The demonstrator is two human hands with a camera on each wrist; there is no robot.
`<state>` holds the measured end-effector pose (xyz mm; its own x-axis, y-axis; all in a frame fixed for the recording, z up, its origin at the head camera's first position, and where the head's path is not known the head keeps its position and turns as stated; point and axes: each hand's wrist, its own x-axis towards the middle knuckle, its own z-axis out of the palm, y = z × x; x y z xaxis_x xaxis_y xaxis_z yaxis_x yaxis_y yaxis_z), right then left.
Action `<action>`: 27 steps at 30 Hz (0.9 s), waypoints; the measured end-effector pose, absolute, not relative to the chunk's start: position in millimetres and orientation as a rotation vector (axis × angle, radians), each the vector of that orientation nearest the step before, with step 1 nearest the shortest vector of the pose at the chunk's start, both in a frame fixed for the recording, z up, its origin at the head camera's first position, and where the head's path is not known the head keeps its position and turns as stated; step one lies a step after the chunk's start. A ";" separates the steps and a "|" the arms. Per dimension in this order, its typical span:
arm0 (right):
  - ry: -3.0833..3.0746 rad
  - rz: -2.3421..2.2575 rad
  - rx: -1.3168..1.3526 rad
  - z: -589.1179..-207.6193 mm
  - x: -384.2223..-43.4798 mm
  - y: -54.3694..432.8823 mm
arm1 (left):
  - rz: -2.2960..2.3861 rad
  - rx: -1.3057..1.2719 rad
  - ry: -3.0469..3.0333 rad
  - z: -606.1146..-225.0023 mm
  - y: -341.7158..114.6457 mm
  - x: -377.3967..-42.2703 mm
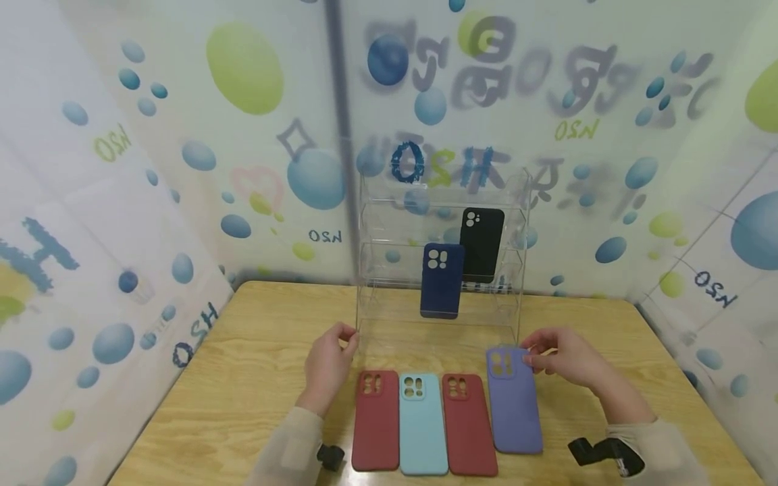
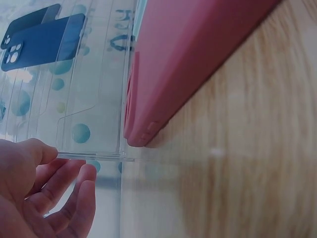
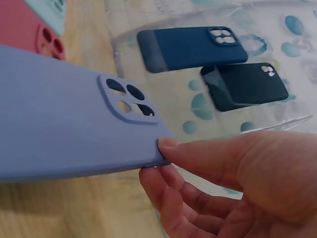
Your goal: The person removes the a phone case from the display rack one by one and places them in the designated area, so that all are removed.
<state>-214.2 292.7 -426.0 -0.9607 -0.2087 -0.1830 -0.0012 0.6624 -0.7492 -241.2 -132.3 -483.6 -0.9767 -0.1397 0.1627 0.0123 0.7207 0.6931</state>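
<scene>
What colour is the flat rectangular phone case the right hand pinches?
Light purple phone case; best seen in the head view.

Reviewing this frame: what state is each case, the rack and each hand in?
Clear rack: standing on the table, partly filled.
Black case: upright in a higher tier.
Navy case: upright in a lower tier.
Purple case: held by a top corner.
Left red case: lying flat.
Light blue case: lying flat.
Right red case: lying flat.
Left hand: pinching the rack's side edge.
Right hand: pinching the purple case.
</scene>
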 end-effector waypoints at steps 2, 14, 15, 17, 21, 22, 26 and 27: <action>2.610 -1.203 -0.162 -431.5 -213.6 294.4 | -1.098 0.100 -2.723 -484.2 -132.0 -240.6; 2.601 -1.226 -0.098 -463.4 -210.6 288.9 | -1.105 0.103 -2.722 -484.3 -131.2 -240.1; 2.608 -1.223 -0.079 -466.2 -210.5 287.8 | -1.107 0.102 -2.722 -484.3 -131.2 -240.2; 2.617 -1.220 -0.057 -471.3 -210.2 286.1 | -1.109 0.100 -2.721 -484.4 -131.0 -240.2; 2.626 -1.216 -0.049 -477.2 -210.1 284.0 | -1.111 0.100 -2.722 -485.0 -130.9 -240.2; 2.628 -1.213 -0.054 -478.0 -210.1 283.7 | -1.110 0.101 -2.722 -485.1 -130.9 -240.3; 2.631 -1.210 -0.018 -479.8 -210.3 281.8 | -1.108 0.107 -2.725 -485.2 -131.0 -240.7; 2.634 -1.204 -0.006 -480.1 -210.1 281.3 | -1.107 0.107 -2.727 -484.9 -131.0 -240.8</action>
<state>-210.1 281.3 -480.1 -0.9699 -0.1051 -0.2195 0.0973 0.6593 -0.7456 -240.8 -131.0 -484.9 -0.9781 -0.1403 0.1540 0.0067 0.7176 0.6964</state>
